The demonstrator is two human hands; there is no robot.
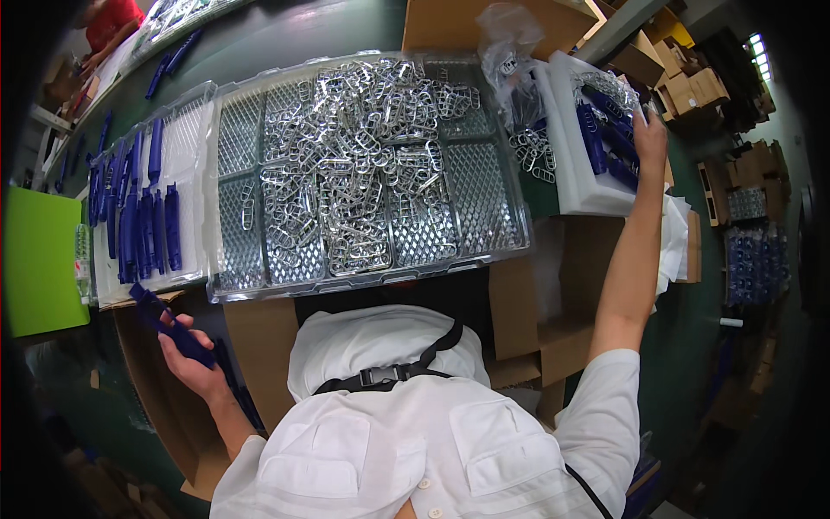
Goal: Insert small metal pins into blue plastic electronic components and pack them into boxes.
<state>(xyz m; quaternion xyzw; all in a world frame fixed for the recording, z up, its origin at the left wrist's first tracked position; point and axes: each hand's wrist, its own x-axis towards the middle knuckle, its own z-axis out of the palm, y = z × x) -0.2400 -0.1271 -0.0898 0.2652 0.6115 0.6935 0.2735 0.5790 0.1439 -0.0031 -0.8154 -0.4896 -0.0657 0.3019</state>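
My left hand (192, 363) is closed around a long dark-blue plastic part (177, 327), held tilted above an open carton at the lower left. My right hand (650, 143) is at the right side of a white foam box (588, 197), which holds several blue plastic parts (591, 138) and shiny metal pieces. Its fingers point down into or against that box and are mostly hidden. In the middle, a clear plastic tray (488, 212) with compartments bears a large heap of shiny metal chain-link-shaped pieces (363, 164).
A white tray (186, 147) with rows of blue parts lies at the left, beside a lime-green panel (43, 259). Open cartons (571, 346) stand below the table edge. A clear plastic bag (514, 78) sits beside the foam box. Another person in red (112, 26) is at the far left.
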